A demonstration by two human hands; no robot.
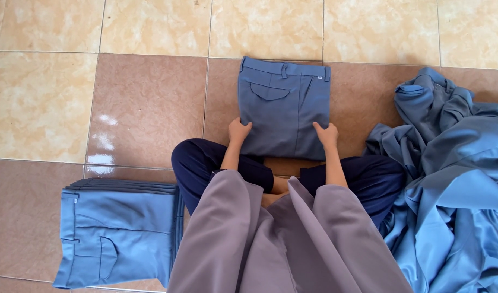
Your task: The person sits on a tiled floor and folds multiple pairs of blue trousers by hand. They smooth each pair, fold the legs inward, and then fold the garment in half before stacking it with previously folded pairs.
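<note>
1. The folded blue-grey trousers (284,108) are lying flat on the brown floor tile (151,103) right in front of the person's crossed legs (221,163), with the waistband at the far edge and a back pocket facing up.
2. The left hand (239,131) is pressing down on the near left corner of the trousers. Its fingers are spread flat and are not closing around the cloth.
3. The right hand (327,134) is pressing on the near right corner the same way, open and flat.
4. It looks like the fold is finishing. The hands are smoothing the near edge.
5. A next move would need both hands sliding under the bundle and keeping it flat.
6. A neat stack of folded trousers (121,233) is sitting on the floor to the person's left, near the bottom edge.
7. A messy heap of blue cloth (455,184) is lying on the right.
</note>
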